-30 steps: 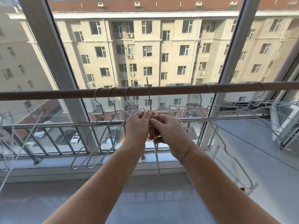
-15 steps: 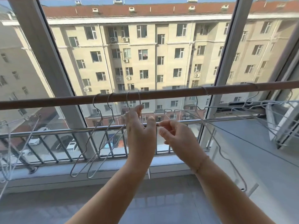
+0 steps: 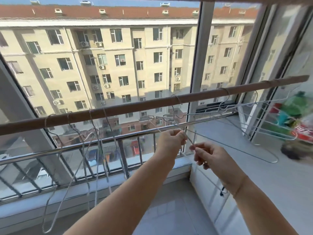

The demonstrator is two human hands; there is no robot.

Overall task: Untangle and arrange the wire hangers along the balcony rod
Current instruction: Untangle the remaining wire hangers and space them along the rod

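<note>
Both bare forearms reach forward and upward from the lower edge, drawing closer together toward the wrists. The left hand is the higher one, its back to the camera, fingertips pinching a wire hanger. The right hand sits just beside and slightly lower, thumb and forefinger pinching the wire, remaining fingers curled under.

Head-worn camera looks forward and slightly down, close to the rod.
</note>
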